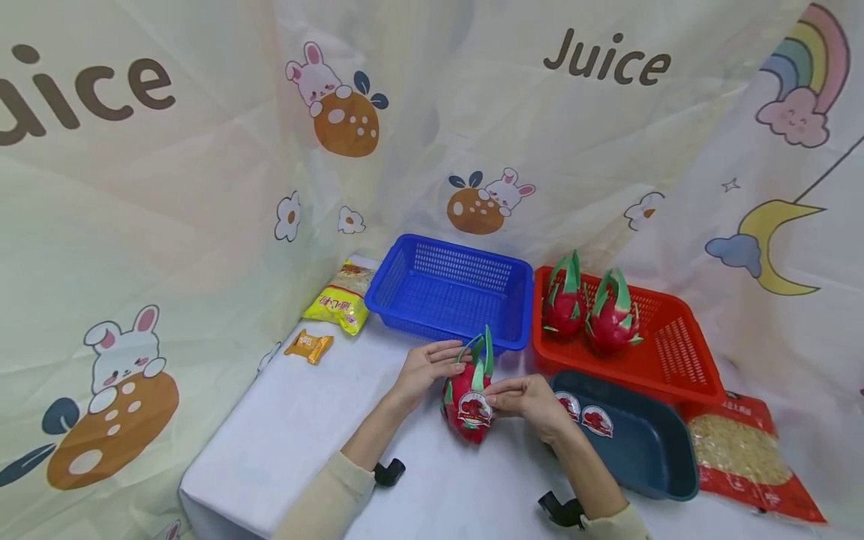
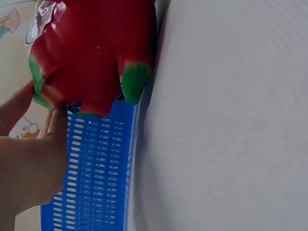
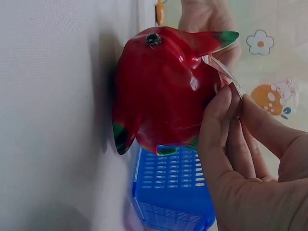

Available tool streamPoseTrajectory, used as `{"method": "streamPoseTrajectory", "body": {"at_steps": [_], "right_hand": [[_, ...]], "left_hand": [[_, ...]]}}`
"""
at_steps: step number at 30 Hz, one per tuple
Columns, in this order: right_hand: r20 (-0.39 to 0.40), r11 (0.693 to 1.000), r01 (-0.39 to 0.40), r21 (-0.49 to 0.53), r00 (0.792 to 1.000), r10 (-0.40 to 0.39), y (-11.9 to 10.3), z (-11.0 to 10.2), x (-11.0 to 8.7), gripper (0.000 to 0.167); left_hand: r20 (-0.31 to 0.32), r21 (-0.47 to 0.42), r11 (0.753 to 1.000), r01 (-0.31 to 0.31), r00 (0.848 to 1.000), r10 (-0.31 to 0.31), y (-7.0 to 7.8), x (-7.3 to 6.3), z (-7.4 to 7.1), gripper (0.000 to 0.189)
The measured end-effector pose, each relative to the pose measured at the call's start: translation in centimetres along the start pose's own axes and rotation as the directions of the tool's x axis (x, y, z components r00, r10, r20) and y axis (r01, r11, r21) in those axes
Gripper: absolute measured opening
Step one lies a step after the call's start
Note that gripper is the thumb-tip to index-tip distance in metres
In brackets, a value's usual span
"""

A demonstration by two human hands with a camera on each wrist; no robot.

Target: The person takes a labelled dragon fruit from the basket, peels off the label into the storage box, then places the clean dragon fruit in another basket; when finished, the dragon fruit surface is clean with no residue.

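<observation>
A dragon fruit [image 1: 455,390], red with green leaf tips, lies on the white table in front of the blue basket [image 1: 448,300]. My left hand [image 1: 424,369] holds it near its leafy top, thumb and fingers at its sides; the left wrist view shows them against the red skin [image 2: 94,53]. My right hand [image 1: 529,401] pinches the edge of a round sticker [image 1: 475,409] between thumb and forefinger, at the fruit's upper face. In the right wrist view, the sticker [image 3: 225,70] is seen edge-on, partly lifted from the skin.
A red basket [image 1: 675,337] holds two dragon fruits [image 1: 613,319]. Before it, a dark tray [image 1: 648,457] carries two round stickers [image 1: 597,421], under my right forearm. A red-edged food bag [image 1: 739,442] lies right; a yellow bag [image 1: 340,300] and small orange packet [image 1: 309,346] lie left.
</observation>
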State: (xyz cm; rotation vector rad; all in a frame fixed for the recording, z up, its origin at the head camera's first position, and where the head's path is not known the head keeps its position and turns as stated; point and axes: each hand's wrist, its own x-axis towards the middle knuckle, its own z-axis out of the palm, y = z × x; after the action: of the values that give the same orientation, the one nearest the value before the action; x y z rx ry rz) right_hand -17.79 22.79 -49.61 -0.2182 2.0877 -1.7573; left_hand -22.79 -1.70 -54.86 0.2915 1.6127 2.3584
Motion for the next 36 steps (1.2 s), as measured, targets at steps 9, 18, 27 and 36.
{"method": "streamPoseTrajectory", "body": {"at_steps": [9, 18, 27, 36], "right_hand": [[0.041, 0.985, -0.062, 0.16, 0.998, 0.056, -0.6, -0.8, -0.5, 0.025], [-0.033, 0.99, -0.034, 0.134, 0.999, 0.039, -2.5, -3.5, -1.9, 0.036], [-0.127, 0.99, -0.089, 0.107, 0.987, 0.102, -3.3, -6.8, -4.0, 0.038], [-0.184, 0.991, -0.135, 0.004, 0.974, 0.134, -1.9, -10.9, -6.7, 0.039]], "left_hand": [[-0.006, 0.02, 1.0, -0.003, 1.0, 0.003, 0.1, -0.1, -0.2, 0.052], [-0.007, 0.016, 1.0, 0.013, 1.0, -0.013, 0.2, -0.2, -0.4, 0.053], [-0.016, 0.01, 1.0, 0.016, 1.0, -0.016, 0.2, 0.1, -0.1, 0.051], [0.013, 0.043, 0.999, -0.012, 1.0, 0.011, 0.3, -0.3, 0.4, 0.056]]}}
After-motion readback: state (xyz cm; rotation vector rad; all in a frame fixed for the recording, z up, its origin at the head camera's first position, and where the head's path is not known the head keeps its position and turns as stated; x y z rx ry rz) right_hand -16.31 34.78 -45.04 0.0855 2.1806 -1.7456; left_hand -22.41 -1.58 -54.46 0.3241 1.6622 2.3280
